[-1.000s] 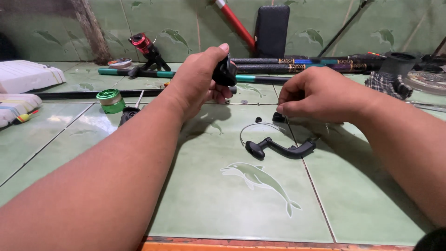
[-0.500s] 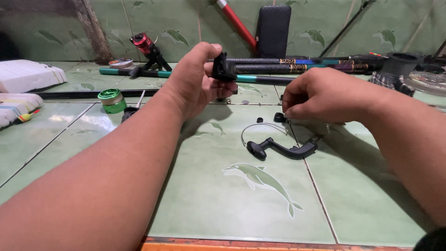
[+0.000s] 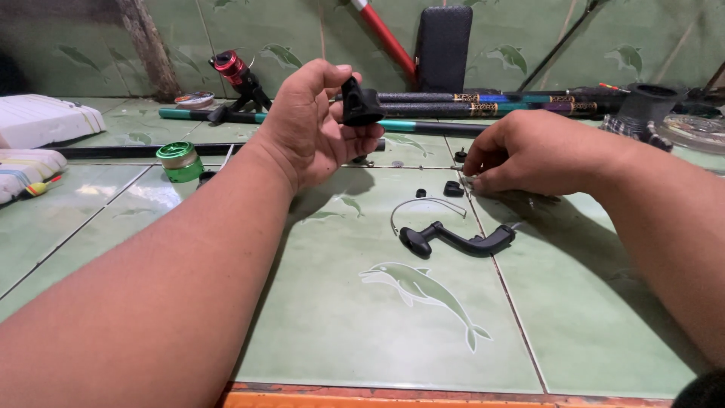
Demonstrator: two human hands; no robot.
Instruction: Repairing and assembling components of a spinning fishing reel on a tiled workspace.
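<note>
A person's two bare forearms reach over a green tiled floor [image 3: 340,332] printed with dolphin motifs. The left hand [image 3: 313,128] is raised above the tiles, its thumb and fingers closed around a small black reel part [image 3: 359,104], held upright and clear of everything below. The right hand [image 3: 529,155] rests low on the floor, fingertips pinched together on something too small to make out, just beside a small black ring [image 3: 453,189]. Between the hands and the viewer lies a black crank handle [image 3: 457,239] with a thin wire bail [image 3: 423,205] curving just above it. The near tiles are open, ending at an orange edge strip [image 3: 377,397] at the bottom. Farther back, fishing rods [image 3: 513,102] lie across the floor and close off the far side, with a red reel [image 3: 230,69] at left. A green spool [image 3: 180,161] sits left of the left wrist, and white foam blocks [image 3: 41,121] lie at the far left edge.
</note>
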